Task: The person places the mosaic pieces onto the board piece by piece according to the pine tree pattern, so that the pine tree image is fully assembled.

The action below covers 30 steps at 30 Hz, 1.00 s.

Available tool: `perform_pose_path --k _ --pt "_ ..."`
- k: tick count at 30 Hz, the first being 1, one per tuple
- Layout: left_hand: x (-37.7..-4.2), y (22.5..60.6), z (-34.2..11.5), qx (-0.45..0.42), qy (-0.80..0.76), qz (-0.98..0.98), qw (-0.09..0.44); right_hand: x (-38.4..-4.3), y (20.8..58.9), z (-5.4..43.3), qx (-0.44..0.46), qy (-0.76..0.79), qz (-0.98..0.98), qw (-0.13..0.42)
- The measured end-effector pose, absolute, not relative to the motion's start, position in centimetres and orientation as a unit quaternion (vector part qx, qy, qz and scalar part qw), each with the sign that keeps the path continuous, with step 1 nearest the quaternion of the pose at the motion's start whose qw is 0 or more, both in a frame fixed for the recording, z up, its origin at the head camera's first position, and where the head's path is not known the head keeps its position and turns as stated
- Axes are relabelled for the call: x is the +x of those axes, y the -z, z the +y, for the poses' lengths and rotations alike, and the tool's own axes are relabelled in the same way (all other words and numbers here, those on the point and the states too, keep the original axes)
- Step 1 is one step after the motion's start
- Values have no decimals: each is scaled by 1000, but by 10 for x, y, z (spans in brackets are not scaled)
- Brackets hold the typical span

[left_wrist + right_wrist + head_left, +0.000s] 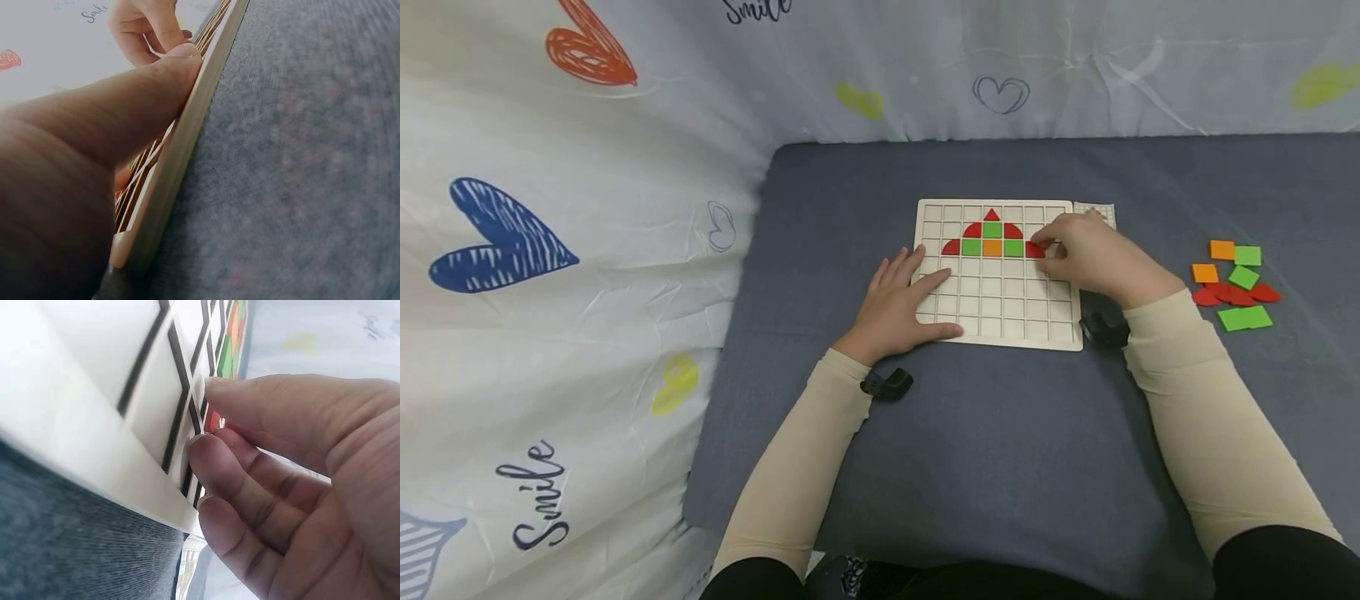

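Observation:
A pale wooden grid board (1000, 318) lies on the dark grey cloth. My left hand (895, 307) rests spread over its left side, thumb along the near edge. Red, green and orange tiles form a stepped pattern in the upper rows: a red triangle on top, a green square (992, 229) between red quarter-rounds, and a wider row with an orange square (992, 247) in the middle. At that row's right end, my right hand (1093, 257) pinches a red quarter-round tile (1033, 249) between thumb and fingers, down at the grid; the fingertips partly cover it.
Right of the board are loose tiles: orange squares (1222, 250), green pieces (1245, 318) and overlapping red ones (1228, 293). A small printed card (1105, 213) lies at the board's far right corner, partly behind my right hand. A white printed curtain (910, 67) borders the table.

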<state>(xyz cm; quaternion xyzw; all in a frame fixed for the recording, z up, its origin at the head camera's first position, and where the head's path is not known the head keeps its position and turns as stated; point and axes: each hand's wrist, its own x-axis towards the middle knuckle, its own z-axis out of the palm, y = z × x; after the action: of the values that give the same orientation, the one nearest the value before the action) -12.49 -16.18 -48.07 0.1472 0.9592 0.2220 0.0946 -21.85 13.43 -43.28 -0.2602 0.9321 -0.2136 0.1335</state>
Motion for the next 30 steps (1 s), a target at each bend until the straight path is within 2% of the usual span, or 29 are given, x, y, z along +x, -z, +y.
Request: perform_pose_path --k 9,30 --pt "-124 482 -161 149 -226 958 91 -209 433 146 -272 215 932 105" --pt "-124 483 -161 148 -229 958 84 -187 433 188 -213 186 953 108"
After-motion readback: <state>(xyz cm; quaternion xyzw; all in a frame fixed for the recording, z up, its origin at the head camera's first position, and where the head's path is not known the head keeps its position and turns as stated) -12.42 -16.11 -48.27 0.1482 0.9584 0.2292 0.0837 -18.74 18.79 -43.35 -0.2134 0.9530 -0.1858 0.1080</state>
